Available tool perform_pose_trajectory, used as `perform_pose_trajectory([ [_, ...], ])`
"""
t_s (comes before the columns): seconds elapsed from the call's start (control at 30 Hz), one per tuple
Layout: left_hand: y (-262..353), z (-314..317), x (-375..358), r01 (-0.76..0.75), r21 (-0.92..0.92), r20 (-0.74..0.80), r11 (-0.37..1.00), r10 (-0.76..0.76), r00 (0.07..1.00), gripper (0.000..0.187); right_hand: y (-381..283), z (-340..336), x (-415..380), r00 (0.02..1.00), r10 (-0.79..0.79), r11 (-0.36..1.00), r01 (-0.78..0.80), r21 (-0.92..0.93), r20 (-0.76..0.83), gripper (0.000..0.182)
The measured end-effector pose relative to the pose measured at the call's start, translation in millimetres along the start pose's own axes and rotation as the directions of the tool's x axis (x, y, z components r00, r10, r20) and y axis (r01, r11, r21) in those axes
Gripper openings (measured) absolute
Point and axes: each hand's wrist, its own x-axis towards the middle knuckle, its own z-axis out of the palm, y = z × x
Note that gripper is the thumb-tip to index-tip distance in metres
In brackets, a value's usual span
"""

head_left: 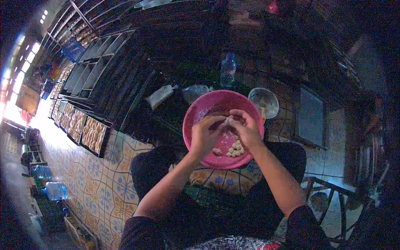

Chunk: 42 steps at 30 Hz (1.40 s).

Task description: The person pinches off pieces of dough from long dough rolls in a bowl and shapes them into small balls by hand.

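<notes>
Fingertips of our left hand (205,136) and right hand (248,133) meet over the pink basin (223,99), both seemingly pinching 1 small pale lump (228,120); pale balls (236,149) lie inside, towards the basin's near edge; we judge shaping to be the step in hand; the next move calls for light, even pressure.

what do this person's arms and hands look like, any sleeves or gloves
The left hand and right hand are both ungloved, with nothing visible worn at either wrist. The left sleeve and right sleeve are dark, plain-looking and short, ending near the elbows. The picture is too grainy to tell about rings.
</notes>
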Motion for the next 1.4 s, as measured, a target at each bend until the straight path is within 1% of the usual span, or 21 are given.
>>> perform_pose_trajectory([
  [0.13,3,0,1,0.077,-0.029,0.006,0.997,-0.077,0.997,0.023,1,5,-1,0.996,-0.046,0.997,0.050,0.052,-0.070,0.032],
  [0.2,-1,2,2,0.271,-0.124,0.017,0.955,-0.271,0.962,0.024,1,7,0,0.995,-0.071,0.996,0.074,0.038,-0.072,0.032],
  [0.23,-4,2,2,0.270,-0.125,0.017,0.955,-0.270,0.963,0.024,0,9,0,0.994,-0.087,0.996,0.086,-0.009,-0.069,0.033],
  [0.3,-12,2,2,0.422,-0.322,0.069,0.848,-0.423,0.903,0.023,-2,14,-1,0.993,-0.100,0.994,0.096,-0.060,-0.066,0.034],
  [0.4,-27,8,0,0.340,-0.362,0.064,0.868,-0.341,0.938,0.023,-4,17,-1,0.991,-0.137,0.963,0.132,-0.235,-0.003,0.033],
  [0.5,-28,10,0,0.341,-0.430,0.056,0.836,-0.352,0.934,0.023,-2,13,-3,0.973,-0.204,0.894,0.141,-0.425,-0.107,0.030],
  [0.6,-18,3,1,0.347,-0.421,0.106,0.838,-0.335,0.936,0.023,-10,4,2,0.935,-0.350,0.743,0.245,-0.623,-0.050,0.029],
  [0.67,-16,1,2,0.328,-0.397,0.101,0.857,-0.315,0.944,0.024,-38,10,-2,0.760,-0.624,0.464,0.548,-0.696,0.182,0.028],
  [0.7,-17,0,2,0.310,-0.372,0.096,0.875,-0.296,0.950,0.024,-43,12,-2,0.760,-0.624,0.464,0.548,-0.695,0.182,0.028],
  [0.77,-27,0,2,0.269,-0.279,0.097,0.922,-0.252,0.963,0.023,-49,13,-3,0.789,-0.485,0.492,0.602,-0.628,0.376,0.027],
  [0.83,-28,1,3,0.223,-0.183,0.108,0.958,-0.206,0.973,0.023,-46,10,-3,0.802,-0.466,0.492,0.586,-0.644,0.374,0.025],
  [0.9,-24,2,0,0.379,-0.395,0.134,0.837,-0.356,0.925,0.022,-44,11,-6,0.817,-0.440,0.493,0.566,-0.661,0.371,0.022],
  [0.97,-17,7,0,0.399,-0.522,0.121,0.754,-0.398,0.909,0.022,-41,19,-10,0.886,-0.440,0.631,0.419,-0.653,0.143,0.017],
  [1.0,-16,9,-1,0.404,-0.636,0.110,0.657,-0.440,0.891,0.022,-37,21,-11,0.887,-0.439,0.630,0.417,-0.655,0.142,0.017],
  [1.03,-17,10,-2,0.405,-0.637,0.113,0.656,-0.441,0.891,0.022,-31,23,-12,0.938,-0.346,0.812,0.307,-0.497,0.015,0.015],
  [1.07,-17,10,-2,0.328,-0.467,0.020,0.821,-0.361,0.932,0.022,-28,25,-13,0.972,-0.220,0.937,0.186,-0.297,-0.087,0.013],
  [1.1,-17,10,-3,0.237,-0.264,-0.051,0.935,-0.258,0.965,0.023,-27,27,-15,0.972,-0.220,0.936,0.184,-0.298,-0.089,0.013],
  [1.17,-17,12,-6,0.263,-0.281,-0.042,0.923,-0.286,0.957,0.024,-27,29,-17,0.932,-0.332,0.826,0.210,-0.523,-0.149,0.012],
  [1.3,-3,3,-3,0.363,-0.371,0.060,0.855,-0.368,0.928,0.024,-15,26,-15,0.905,-0.418,0.777,0.313,-0.547,-0.077,0.013],
  [1.37,1,-1,0,0.377,-0.374,0.053,0.847,-0.386,0.921,0.025,-13,27,-11,0.828,-0.552,0.612,0.484,-0.626,0.100,0.012],
  [1.4,1,-2,2,0.395,-0.380,0.050,0.836,-0.408,0.912,0.025,-14,27,-11,0.823,-0.558,0.609,0.494,-0.621,0.108,0.012],
])
